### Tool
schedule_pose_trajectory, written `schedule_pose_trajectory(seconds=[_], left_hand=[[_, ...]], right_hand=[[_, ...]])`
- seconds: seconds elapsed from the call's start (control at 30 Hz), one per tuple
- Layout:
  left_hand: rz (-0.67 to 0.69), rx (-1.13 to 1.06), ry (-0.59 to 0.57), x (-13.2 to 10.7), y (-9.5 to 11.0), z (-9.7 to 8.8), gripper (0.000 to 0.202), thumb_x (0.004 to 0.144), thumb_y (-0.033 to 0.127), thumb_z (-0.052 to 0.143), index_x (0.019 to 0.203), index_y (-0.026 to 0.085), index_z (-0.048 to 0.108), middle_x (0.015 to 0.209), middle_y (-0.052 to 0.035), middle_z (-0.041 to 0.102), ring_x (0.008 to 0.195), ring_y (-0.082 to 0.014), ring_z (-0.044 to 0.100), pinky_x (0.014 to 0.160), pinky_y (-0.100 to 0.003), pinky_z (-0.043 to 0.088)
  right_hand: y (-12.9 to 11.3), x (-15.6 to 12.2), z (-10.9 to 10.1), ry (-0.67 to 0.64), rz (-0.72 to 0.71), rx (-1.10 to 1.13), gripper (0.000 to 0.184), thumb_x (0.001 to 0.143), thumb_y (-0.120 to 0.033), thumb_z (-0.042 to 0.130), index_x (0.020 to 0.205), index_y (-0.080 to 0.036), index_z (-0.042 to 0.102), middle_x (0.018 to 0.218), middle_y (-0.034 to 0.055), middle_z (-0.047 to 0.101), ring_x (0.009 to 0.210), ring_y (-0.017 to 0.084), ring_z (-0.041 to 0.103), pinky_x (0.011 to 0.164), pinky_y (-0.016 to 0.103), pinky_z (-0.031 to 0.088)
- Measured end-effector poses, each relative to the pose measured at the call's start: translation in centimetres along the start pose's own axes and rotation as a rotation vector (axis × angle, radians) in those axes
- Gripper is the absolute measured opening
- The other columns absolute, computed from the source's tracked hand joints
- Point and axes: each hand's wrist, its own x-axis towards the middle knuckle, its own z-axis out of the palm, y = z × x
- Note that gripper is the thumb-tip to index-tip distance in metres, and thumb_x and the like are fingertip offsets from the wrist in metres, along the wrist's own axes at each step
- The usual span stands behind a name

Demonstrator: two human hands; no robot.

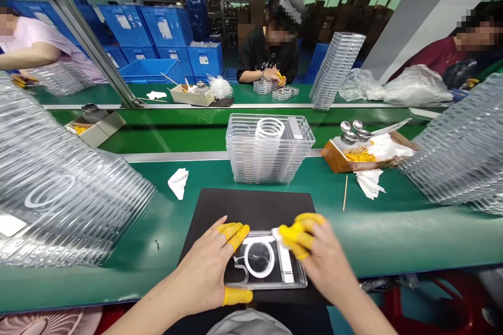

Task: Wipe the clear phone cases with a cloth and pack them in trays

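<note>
Left end of worktop (pixel 393 243): tall slanting stack of clear cases (pixel 78 188), running out past the picture edge. Right of it, crumpled tissue (pixel 178 183), toward far edge. Next, left hand (pixel 208 261), yellow finger covers (pixel 239 241) on; fingers spread and clamped across left end of a clear case (pixel 268 264), thumb at its near edge, others at its far left corner. Case lies flat on black mat (pixel 251 204), by the worktop's near edge, white ring and white strip showing. Behind mat, at far edge, upright middle stack (pixel 269 152) of similar cases. Right hand (pixel 310 238), also yellow-covered, blurred; fingers bunched together, clamped on a white wipe (pixel 275 234) at the case's far right corner. Farther right, by far edge: cardboard box (pixel 333 161) with small yellow pieces, tissue and metal-topped bottles; thin stick (pixel 345 193) and second tissue (pixel 370 184) in front. Right end: leaning right stack (pixel 463 152), more clear cases.
</note>
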Motion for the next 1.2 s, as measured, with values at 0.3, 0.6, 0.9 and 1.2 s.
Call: schedule_pose_trajectory(seconds=[0.3, 0.6, 0.9, 1.2], left_hand=[[-0.046, -0.037, -0.100, 0.5, 0.2, -0.5, 0.088, 0.066, 0.056, 0.079, 0.135, 0.012, 0.047, 0.128, -0.0157, 0.063, 0.121, -0.0326, 0.058, 0.113, -0.054, 0.036], [-0.057, -0.043, -0.066, 0.5, 0.1, -0.3, 0.081, 0.067, 0.053, 0.078, 0.133, 0.016, 0.050, 0.125, -0.0124, 0.065, 0.119, -0.0318, 0.059, 0.112, -0.050, 0.037], [-0.059, -0.022, -0.076, 0.3, -0.2, 0.1, 0.079, 0.072, 0.057, 0.072, 0.134, 0.013, 0.049, 0.130, -0.0156, 0.062, 0.124, -0.0338, 0.055, 0.111, -0.050, 0.039], [-0.046, -0.014, -0.037, 0.0, -0.5, 0.5, 0.079, 0.072, 0.060, 0.072, 0.133, 0.016, 0.049, 0.128, -0.0147, 0.063, 0.123, -0.0340, 0.057, 0.109, -0.051, 0.041]], right_hand=[[1.6, -1.3, -1.4, -0.156, -0.133, -0.107, 0.023, 0.092, -0.011, 0.050, 0.105, -0.021, 0.065, 0.089, 0.0063, 0.059, 0.094, 0.024, 0.052, 0.089, 0.046, 0.041], [0.6, -4.3, -0.2, 0.032, 0.003, -0.163, 0.020, 0.090, -0.011, 0.051, 0.103, -0.018, 0.065, 0.095, 0.0107, 0.060, 0.097, 0.026, 0.056, 0.081, 0.041, 0.051], [0.5, -3.7, -2.1, 0.024, 0.096, 0.025, 0.019, 0.094, -0.020, 0.056, 0.107, -0.027, 0.068, 0.091, 0.0057, 0.063, 0.091, 0.022, 0.061, 0.076, 0.033, 0.054], [-2.6, -2.8, -1.3, -0.162, -0.139, 0.064, 0.026, 0.096, -0.016, 0.045, 0.110, -0.019, 0.067, 0.081, 0.0066, 0.061, 0.081, 0.020, 0.058, 0.081, 0.041, 0.051]])
